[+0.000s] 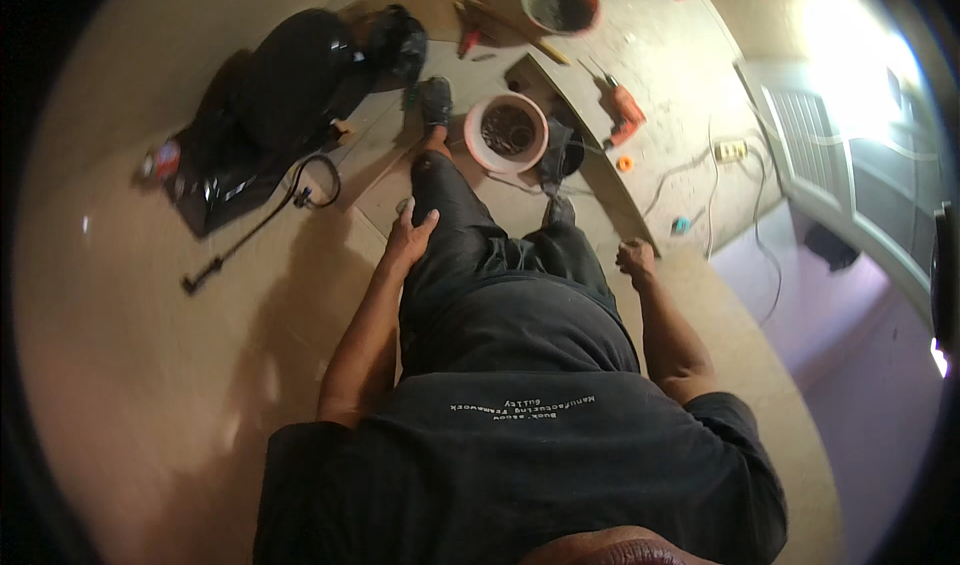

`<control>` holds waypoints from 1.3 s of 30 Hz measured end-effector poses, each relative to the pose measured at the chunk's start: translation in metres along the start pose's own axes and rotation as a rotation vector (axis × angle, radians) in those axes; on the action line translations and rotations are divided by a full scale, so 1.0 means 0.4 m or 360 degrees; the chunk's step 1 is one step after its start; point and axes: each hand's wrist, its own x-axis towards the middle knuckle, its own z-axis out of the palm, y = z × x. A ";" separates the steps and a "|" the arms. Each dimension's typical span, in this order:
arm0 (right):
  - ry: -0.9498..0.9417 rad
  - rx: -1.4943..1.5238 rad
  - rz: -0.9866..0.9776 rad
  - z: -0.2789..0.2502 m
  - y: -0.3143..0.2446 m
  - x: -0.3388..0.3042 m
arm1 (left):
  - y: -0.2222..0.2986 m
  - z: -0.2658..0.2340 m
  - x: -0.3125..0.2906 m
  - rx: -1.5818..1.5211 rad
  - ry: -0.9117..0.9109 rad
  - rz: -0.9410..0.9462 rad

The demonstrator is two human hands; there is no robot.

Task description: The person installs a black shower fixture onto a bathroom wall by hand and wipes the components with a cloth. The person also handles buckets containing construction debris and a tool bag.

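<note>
My left hand (412,235) is beside my left thigh, fingers apart, with no object visible in it. On the other side, my right hand (636,259) is closed in a fist. It appears at the near end of a long narrow board (605,180); I cannot tell whether it grips the board or anything else. Ahead of my legs is a pale round bucket (479,153) with dark pieces inside. A black container (569,155) stands between that bucket and the board. Past the board lies an orange power drill (627,115) with a long bit.
Black plastic bags (290,85) lie at the left, near a black strap or hose (255,235). Farther off are a second bucket (560,7) with grey contents and a wooden-handled tool (520,30). A power strip (731,150) with cords and a bright louvred panel (800,125) are at right.
</note>
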 end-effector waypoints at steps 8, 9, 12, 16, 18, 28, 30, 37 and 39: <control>-0.0084 0.0186 0.0196 0.302 -0.295 -0.005 | 0.161 -0.120 0.354 0.0848 -0.0028 0.0411; -0.0090 0.0190 0.0132 0.349 -0.300 0.024 | 0.197 -0.131 0.368 0.0938 -0.0096 0.0271; -0.0170 0.0040 0.0017 0.449 -0.305 0.196 | 0.153 -0.107 0.430 0.1082 -0.0032 0.0208; 0.0186 -0.0168 -0.0123 0.532 -0.156 0.519 | 0.140 -0.065 0.451 0.1093 0.0160 0.0272; 0.0282 -0.0200 0.0001 0.528 -0.115 0.679 | 0.048 -0.042 0.477 0.1013 0.0256 0.0472; 0.1352 0.0236 0.0521 0.538 0.047 1.152 | 0.105 0.087 0.452 0.1500 0.0174 0.0559; 0.0807 0.0435 0.0721 0.527 0.085 1.194 | 0.116 0.110 0.450 0.1576 0.0170 0.0555; 0.0456 0.0256 0.0151 0.621 0.194 1.057 | 0.138 0.164 0.441 0.1735 0.0145 0.0554; 0.0422 0.0431 0.0169 0.643 0.173 0.931 | 0.153 0.192 0.443 0.1847 0.0069 0.0790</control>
